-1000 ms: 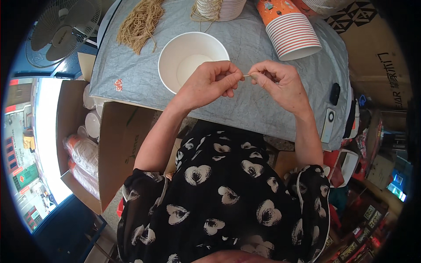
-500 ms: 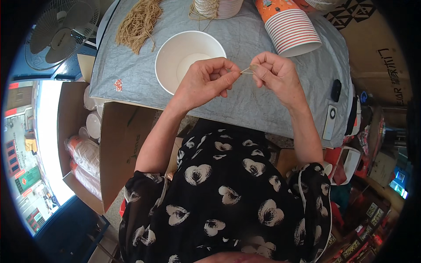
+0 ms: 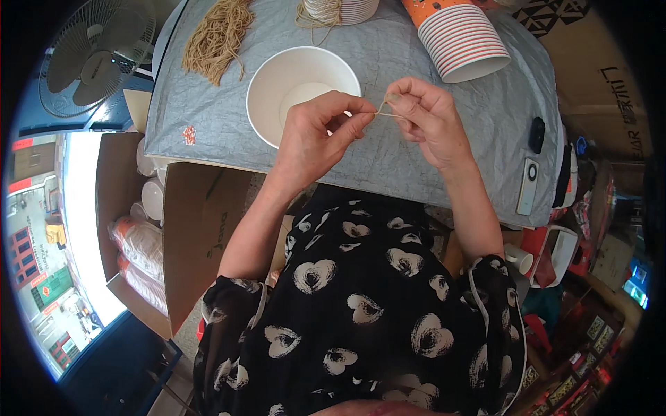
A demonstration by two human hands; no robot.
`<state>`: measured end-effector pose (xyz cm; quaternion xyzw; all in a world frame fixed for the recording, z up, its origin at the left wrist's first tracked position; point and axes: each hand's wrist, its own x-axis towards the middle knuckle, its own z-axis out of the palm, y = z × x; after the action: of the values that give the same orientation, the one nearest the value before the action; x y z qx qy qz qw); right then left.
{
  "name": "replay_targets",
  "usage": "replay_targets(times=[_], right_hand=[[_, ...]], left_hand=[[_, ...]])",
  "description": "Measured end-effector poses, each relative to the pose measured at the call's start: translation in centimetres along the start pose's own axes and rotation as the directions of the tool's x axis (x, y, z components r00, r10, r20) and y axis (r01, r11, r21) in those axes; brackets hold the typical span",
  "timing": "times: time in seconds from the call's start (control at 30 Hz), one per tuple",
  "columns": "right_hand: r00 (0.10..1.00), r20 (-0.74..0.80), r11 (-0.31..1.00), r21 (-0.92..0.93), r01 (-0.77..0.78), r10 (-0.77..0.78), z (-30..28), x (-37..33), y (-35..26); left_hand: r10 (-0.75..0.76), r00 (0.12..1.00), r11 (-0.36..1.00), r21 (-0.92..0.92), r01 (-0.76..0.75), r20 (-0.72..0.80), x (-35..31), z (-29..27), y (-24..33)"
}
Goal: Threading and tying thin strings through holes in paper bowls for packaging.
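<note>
A thin beige string [image 3: 382,110] stretches across the small gap between my hands, with a loop or crossing in it. My left hand [image 3: 320,134] pinches one part between thumb and forefinger, above the near right rim of a white paper bucket [image 3: 260,104]. My right hand [image 3: 431,121] pinches the other part with thumb and forefinger, its remaining fingers curled. The bucket stands on the grey-covered table, and its inside looks bare. A bundle of similar tan strings [image 3: 218,41] lies at the far left of the table.
Stacked paper buckets [image 3: 463,45] lie tilted at the far right. Another stack [image 3: 340,10] with string around it stands at the back. A remote control [image 3: 528,186] and a black object [image 3: 536,135] lie near the right edge. An open carton [image 3: 201,236] stands at the left, a fan [image 3: 97,62] beyond.
My right hand has shifted slightly left and up, and the string between my fingers now forms a small loop. Both hands keep their pinch. The view has shifted a little.
</note>
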<state>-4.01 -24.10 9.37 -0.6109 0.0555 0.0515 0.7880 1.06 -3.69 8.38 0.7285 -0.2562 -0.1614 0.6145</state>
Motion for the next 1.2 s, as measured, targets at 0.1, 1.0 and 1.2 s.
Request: replay_targets(times=[0.1, 1.0, 1.2], right_hand=[[0.994, 0.030, 0.973, 0.204, -0.108, 0.104, 0.1, 0.2, 0.9], [0.999, 0.046, 0.983, 0.183, -0.021, 0.013, 0.4, -0.1, 1.0], [0.935, -0.011, 0.883, -0.335, 0.330, -0.354, 0.5, -1.2, 2.2]], left_hand=[[0.142, 0.989, 0.987, 0.076, -0.139, -0.044, 0.0, 0.2, -0.6], [0.029, 0.985, 0.987, -0.152, -0.055, -0.168, -0.6, -0.1, -0.7], [-0.226, 0.974, 0.894, -0.395, 0.211, 0.010, 0.0, -0.7, 0.2]])
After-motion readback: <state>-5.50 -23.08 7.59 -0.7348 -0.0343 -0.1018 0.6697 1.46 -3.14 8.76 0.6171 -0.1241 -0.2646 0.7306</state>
